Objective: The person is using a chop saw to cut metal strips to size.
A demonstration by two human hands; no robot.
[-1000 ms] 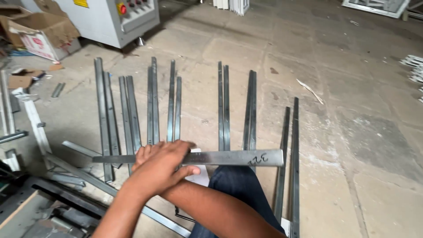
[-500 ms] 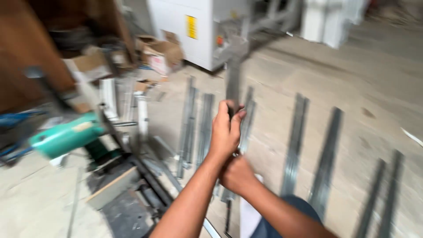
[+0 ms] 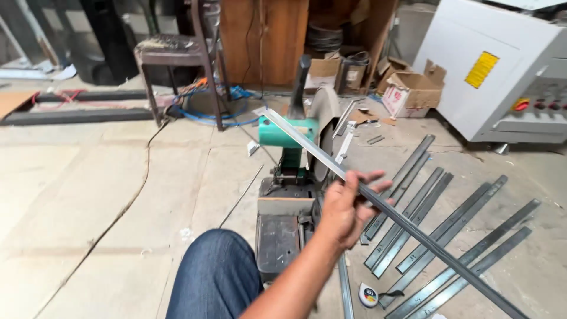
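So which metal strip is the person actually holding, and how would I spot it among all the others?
Start at the green chop saw in the middle of the floor. In front of it one hand grips a long grey metal strip that slants from near the saw down to the lower right. It alone is lifted in the air; the other strips lie flat on the floor.

You have a long, thin grey metal bar (image 3: 413,227) held off the floor, slanting from upper left, past the saw, down to lower right.
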